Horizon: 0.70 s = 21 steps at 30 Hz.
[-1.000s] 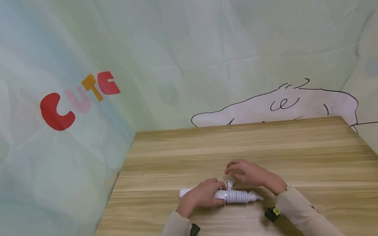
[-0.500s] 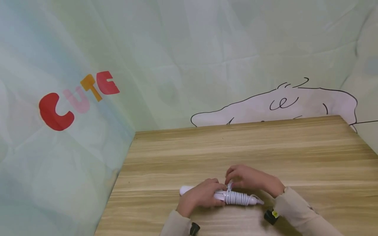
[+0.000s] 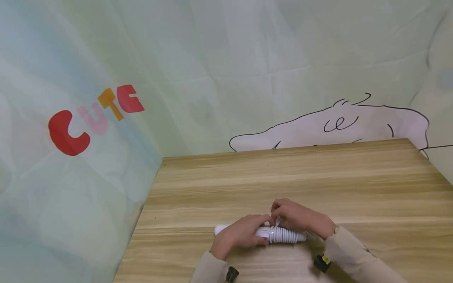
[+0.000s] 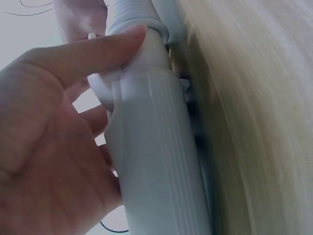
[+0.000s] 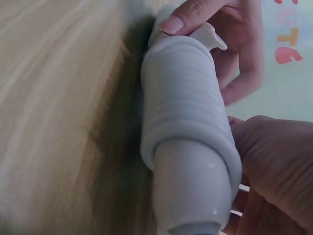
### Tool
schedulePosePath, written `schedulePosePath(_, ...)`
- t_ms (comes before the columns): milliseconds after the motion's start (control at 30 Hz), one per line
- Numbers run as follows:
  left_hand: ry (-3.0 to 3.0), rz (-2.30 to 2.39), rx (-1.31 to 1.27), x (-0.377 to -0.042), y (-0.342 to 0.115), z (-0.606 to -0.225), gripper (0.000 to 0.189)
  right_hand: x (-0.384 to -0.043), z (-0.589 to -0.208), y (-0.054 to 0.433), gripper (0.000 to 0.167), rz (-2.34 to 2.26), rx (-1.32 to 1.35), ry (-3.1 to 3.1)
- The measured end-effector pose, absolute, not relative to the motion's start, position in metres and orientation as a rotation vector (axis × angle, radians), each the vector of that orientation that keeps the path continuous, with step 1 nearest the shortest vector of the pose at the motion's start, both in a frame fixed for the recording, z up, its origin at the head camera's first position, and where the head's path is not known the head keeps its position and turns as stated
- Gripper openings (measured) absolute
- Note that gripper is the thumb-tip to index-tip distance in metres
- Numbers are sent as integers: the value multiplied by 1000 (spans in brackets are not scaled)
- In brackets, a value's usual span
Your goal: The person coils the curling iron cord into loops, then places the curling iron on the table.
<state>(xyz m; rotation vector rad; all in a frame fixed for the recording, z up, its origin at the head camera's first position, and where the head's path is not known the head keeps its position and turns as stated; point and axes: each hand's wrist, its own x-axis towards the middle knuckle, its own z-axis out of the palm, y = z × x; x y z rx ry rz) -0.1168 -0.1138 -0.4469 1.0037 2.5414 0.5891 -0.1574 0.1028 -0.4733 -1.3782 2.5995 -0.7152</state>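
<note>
A white hair iron, probably a curling iron [image 3: 262, 232], lies sideways on the wooden table, its white cord [image 3: 284, 235] wound in tight coils round the right part. My left hand [image 3: 242, 232] grips the body left of the coils. In the left wrist view its thumb presses on the iron [image 4: 156, 147] just beside the coils, with the other fingers behind. My right hand [image 3: 301, 216] is bent over the far side of the coils and pinches the small white plug [image 3: 278, 221] at the cord's end. The right fingertips are hidden behind the coils [image 5: 188, 93] in the right wrist view.
The wooden table [image 3: 219, 181] reaches back to a pale printed cloth wall [image 3: 198, 78] with coloured letters and a line drawing. Dark wrist-camera mounts [image 3: 322, 263] hang below both sleeves, close to the tabletop.
My right hand has come down from above the plug and closed its fingers on it. The left hand keeps its grip, and the iron has barely shifted.
</note>
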Motion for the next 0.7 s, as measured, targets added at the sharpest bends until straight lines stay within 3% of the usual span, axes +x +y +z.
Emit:
schedulePosePath(433, 2505, 669, 963, -120, -114, -443, 37, -162, -467, 111, 19, -743, -1379, 2496)
schedulePosePath(700, 2505, 690, 935, -119, -118, -440, 34, -169, -463, 123, 30, -830, -1104, 2312)
